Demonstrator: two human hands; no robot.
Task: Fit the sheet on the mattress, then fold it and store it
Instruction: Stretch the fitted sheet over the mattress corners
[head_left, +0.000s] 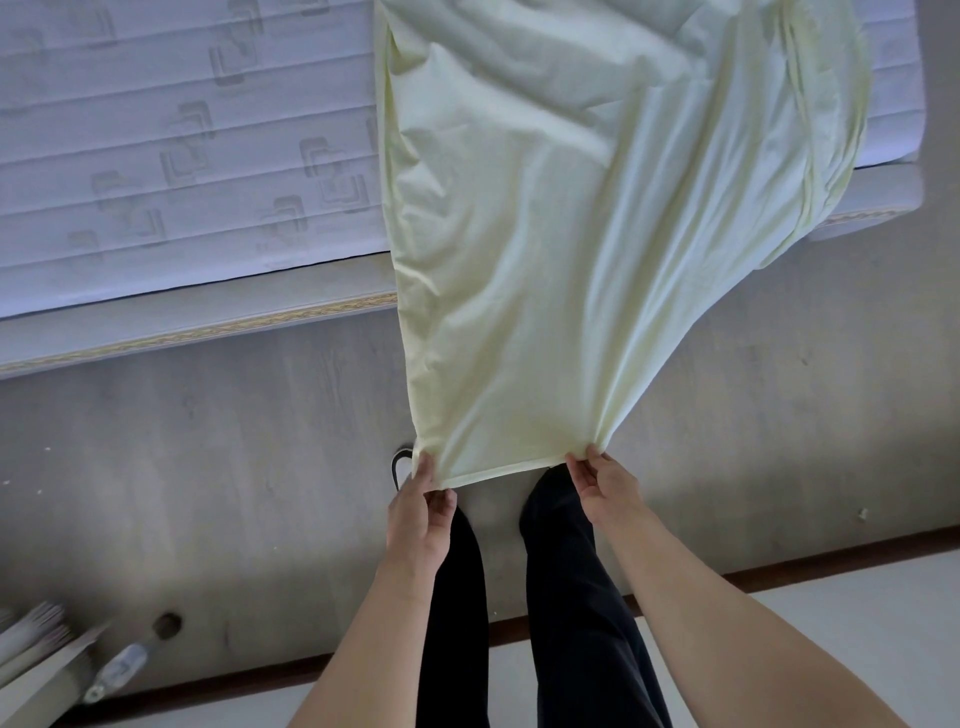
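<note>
sheet (545, 234): pale yellow, draped off the mattress (182, 156) near edge by its right corner, hem stretched in the air | left hand (421, 509) and right hand (602, 483): each pinches one hem end | advice: hold hem taut, level, off the floor (208, 467)

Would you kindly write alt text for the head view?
Both hands, left hand and right hand, pinch one edge of a pale yellow sheet stretching from the mattress over the floor.
</note>
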